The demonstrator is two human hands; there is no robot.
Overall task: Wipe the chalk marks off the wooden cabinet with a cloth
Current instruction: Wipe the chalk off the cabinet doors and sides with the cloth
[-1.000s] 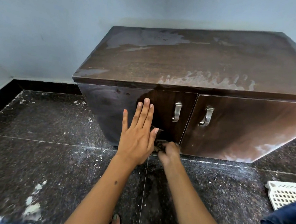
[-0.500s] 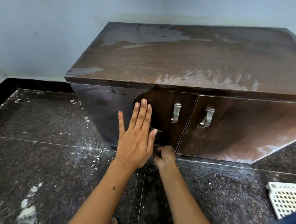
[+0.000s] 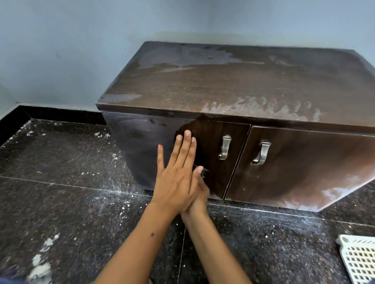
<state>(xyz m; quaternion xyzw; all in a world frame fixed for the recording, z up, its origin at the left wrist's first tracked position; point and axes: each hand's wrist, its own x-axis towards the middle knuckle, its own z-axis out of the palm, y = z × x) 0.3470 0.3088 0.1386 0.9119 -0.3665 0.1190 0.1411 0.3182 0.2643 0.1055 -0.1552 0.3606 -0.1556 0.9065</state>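
Note:
The dark wooden cabinet (image 3: pixel 274 86) stands against the wall, with whitish chalk marks (image 3: pixel 264 109) along the front of its top. There is more smearing at the back left and on the lower part of the right door (image 3: pixel 343 190). My left hand (image 3: pixel 177 176) presses flat, fingers straight, against the left door (image 3: pixel 212 148). My right hand (image 3: pixel 200 198) is low on the same door and mostly hidden behind the left hand. A scrap of the dark cloth (image 3: pixel 204 173) peeks out beside my left thumb, and my right hand grips it.
Two metal handles (image 3: pixel 225 147) sit where the doors meet. The dark granite floor (image 3: pixel 67 200) is speckled with white dust and flakes. A white plastic lattice basket (image 3: pixel 362 260) lies on the floor at the right, beside blue fabric at the corner.
My right hand has slid left and up along the bottom of the left door, ending behind my left hand. The left hand stays flat on the door.

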